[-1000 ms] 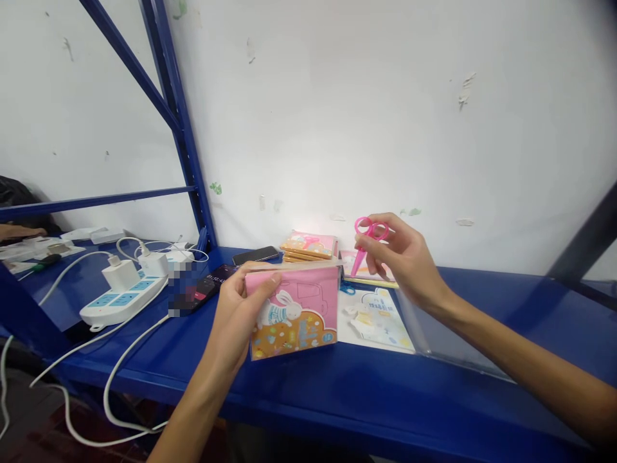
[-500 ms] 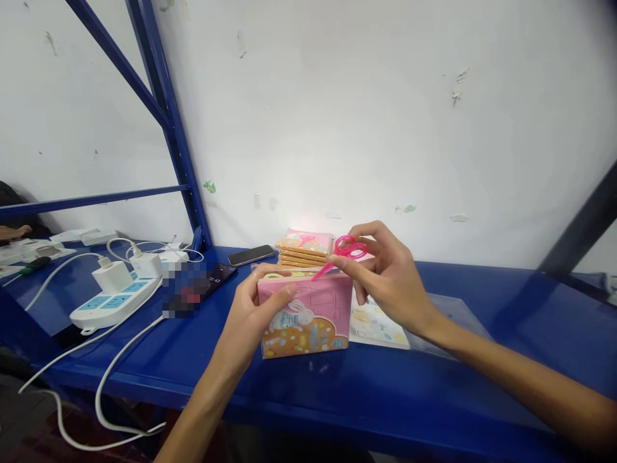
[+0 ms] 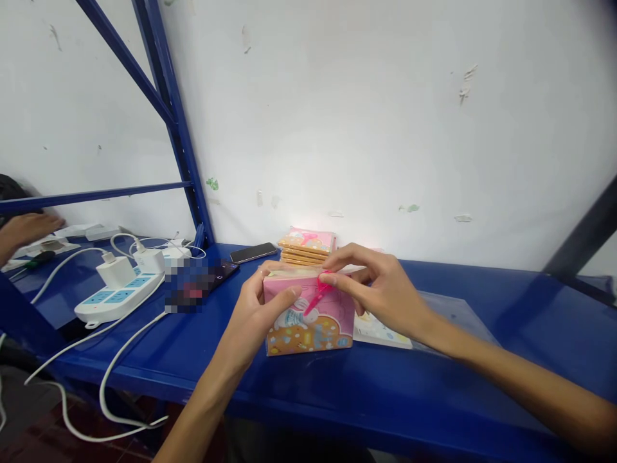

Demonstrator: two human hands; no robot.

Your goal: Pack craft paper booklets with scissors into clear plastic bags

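Note:
My left hand (image 3: 263,303) grips the left side of a pink and orange booklet (image 3: 308,334) with a rabbit printed on it, thumb on the front. The booklet stands upright on the blue table, inside what looks like a clear sleeve. Between the thumb and fingers of my right hand (image 3: 373,286) are small pink scissors (image 3: 317,299). Their blades point down to the left, in front of the booklet's cover near the top edge. My fingers partly hide the scissors' handles. Behind the booklet sits a stack of similar packs (image 3: 307,244), the top one showing pink scissors.
A white booklet (image 3: 380,331) and a clear plastic sleeve (image 3: 446,315) lie right of my hands. To the left are a power strip (image 3: 120,299) with chargers and cables, and two phones, one black phone (image 3: 253,252) near the wall. Another person's hand (image 3: 31,228) shows at far left.
My right hand has moved left and down, bringing the scissors from above the booklet's top edge to in front of its cover. Another person's hand has come further into view at left.

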